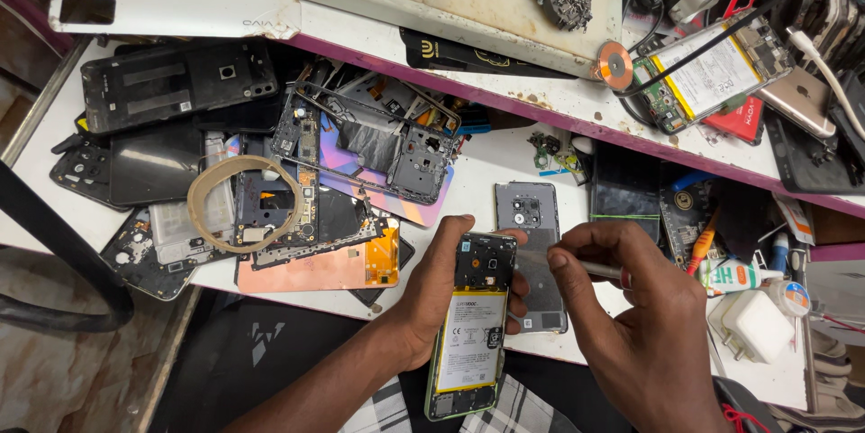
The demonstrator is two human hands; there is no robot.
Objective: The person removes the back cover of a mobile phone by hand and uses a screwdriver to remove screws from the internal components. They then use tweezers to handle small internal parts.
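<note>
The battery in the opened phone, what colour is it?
The flat rectangular battery is white with a yellow top edge, in the head view.

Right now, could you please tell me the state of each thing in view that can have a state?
Opened phone: back cover off, battery exposed, held in the left hand.
Slim metal tool: pinched in the right hand, tip hidden.
Grey back cover: detached, flat on the table.
Second opened phone: back off, battery showing, on the shelf.
Tape ring: lying flat on loose phone parts.
</note>
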